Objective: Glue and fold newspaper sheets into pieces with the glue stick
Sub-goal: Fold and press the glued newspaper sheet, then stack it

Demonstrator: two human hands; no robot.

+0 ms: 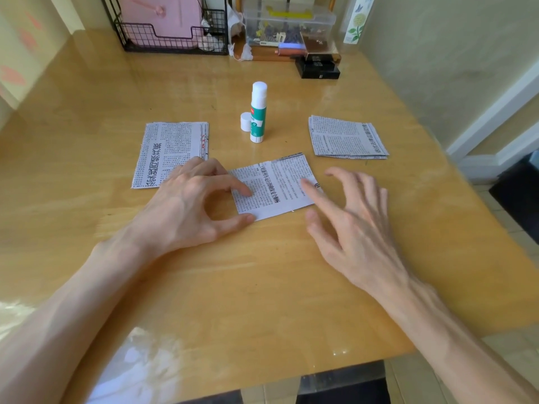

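A folded newspaper piece (277, 186) lies flat in the middle of the wooden table (262, 287). My left hand (186, 208) presses its left edge, forefinger on top and thumb at the near left corner. My right hand (353, 223) has spread fingers, the forefinger tip touching the piece's right edge. Behind the piece the glue stick (258, 112) stands upright and uncapped, its white cap (246, 121) beside it on the left. One stack of newspaper sheets (167, 153) lies at the left, another stack of newspaper sheets (347, 137) at the right.
At the back stand a black wire rack (172, 39) with a pink item, a transparent plastic box (287, 21) of small items and a black box (319, 68). A wall runs along the table's right side. The table's near edge is at the bottom.
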